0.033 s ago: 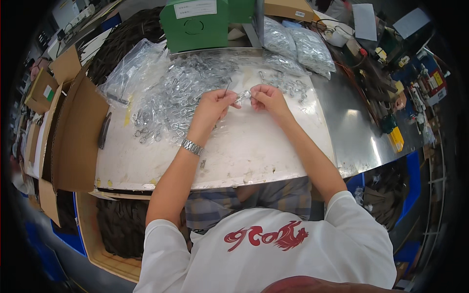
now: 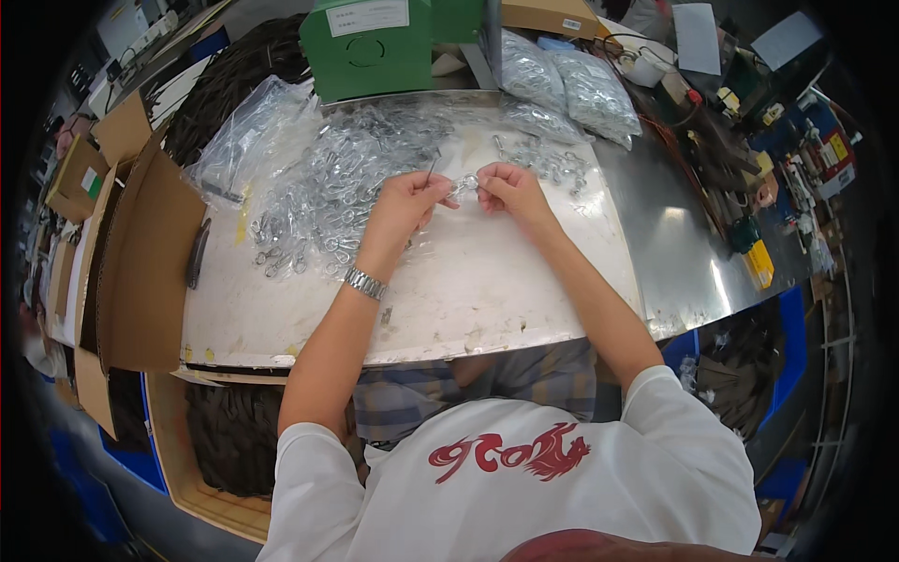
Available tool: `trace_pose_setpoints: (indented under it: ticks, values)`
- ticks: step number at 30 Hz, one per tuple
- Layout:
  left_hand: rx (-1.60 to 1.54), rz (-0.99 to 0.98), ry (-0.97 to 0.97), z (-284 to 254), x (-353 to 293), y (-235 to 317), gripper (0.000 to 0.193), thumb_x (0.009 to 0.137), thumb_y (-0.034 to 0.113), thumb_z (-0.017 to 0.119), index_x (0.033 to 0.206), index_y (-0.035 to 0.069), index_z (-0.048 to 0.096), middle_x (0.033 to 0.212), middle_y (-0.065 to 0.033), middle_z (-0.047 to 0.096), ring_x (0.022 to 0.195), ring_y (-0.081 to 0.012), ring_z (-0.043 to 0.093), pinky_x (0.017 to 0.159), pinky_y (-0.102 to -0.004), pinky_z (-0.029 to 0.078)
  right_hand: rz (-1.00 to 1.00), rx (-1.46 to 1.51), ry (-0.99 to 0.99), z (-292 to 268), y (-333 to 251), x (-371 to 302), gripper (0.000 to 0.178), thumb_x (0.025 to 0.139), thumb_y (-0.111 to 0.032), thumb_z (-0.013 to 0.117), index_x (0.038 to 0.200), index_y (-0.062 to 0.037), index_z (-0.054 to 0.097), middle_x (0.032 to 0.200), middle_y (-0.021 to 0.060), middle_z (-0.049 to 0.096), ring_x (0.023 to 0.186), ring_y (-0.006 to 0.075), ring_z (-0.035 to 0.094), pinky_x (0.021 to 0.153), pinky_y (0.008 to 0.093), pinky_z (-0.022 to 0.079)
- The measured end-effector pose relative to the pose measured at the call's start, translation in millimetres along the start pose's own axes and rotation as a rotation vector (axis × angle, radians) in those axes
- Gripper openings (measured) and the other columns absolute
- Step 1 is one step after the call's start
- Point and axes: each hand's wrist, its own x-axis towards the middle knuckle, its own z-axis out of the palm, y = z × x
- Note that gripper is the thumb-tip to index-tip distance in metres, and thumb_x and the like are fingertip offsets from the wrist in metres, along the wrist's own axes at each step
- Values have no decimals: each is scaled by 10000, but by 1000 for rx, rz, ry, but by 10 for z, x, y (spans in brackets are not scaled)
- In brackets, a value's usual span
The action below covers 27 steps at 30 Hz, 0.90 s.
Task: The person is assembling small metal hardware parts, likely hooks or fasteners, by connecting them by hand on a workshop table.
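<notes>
Over the middle of the white work surface, my left hand (image 2: 412,204) pinches one end of a small shiny metal piece (image 2: 463,186). My right hand (image 2: 512,193) grips its other end with closed fingertips. The piece looks like a ring or clasp, but its exact kind is too small to make out. A thin dark rod (image 2: 434,163) sticks up from the fingers of my left hand. Left of my hands lies a wide heap of similar silver ringed parts (image 2: 342,178), partly in clear plastic. A smaller group of loose metal parts (image 2: 552,164) is spread beyond my right hand.
A green metal machine (image 2: 365,56) stands at the back. Plastic bags of metal parts (image 2: 592,98) are piled right of it. An open cardboard box (image 2: 140,272) stands at the left edge, near a dark curved handle (image 2: 198,253). A steel tabletop (image 2: 679,253) adjoins on the right.
</notes>
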Motion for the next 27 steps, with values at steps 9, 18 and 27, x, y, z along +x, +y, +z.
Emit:
trace_pose_setpoints:
  ticks: [9, 18, 27]
  values:
    - [212, 52, 165, 188, 2, 23, 213, 1021, 171, 649, 1001, -17, 747, 759, -47, 764, 491, -19, 418, 452, -222, 330, -76, -176, -50, 16, 0, -77, 171, 1038, -210, 684, 1008, -42, 678, 806, 2, 683, 677, 65, 624, 590, 222, 500]
    - [-94, 40, 288, 224, -37, 160, 254, 1029, 192, 655, 1158, -24, 695, 955, -69, 735, 525, -19, 434, 460, -202, 329, -204, -200, 75, 77, -47, -149, 146, 1032, -186, 691, 990, -52, 653, 793, -10, 658, 687, 64, 612, 619, 222, 494]
    - [50, -33, 113, 70, -1, -43, 259, 1009, 155, 697, 1200, -21, 696, 929, -97, 768, 503, -17, 404, 446, -185, 300, -196, -137, 88, 86, -97, -165, 127, 1028, -156, 681, 986, -46, 635, 801, 6, 667, 681, 73, 624, 616, 235, 502]
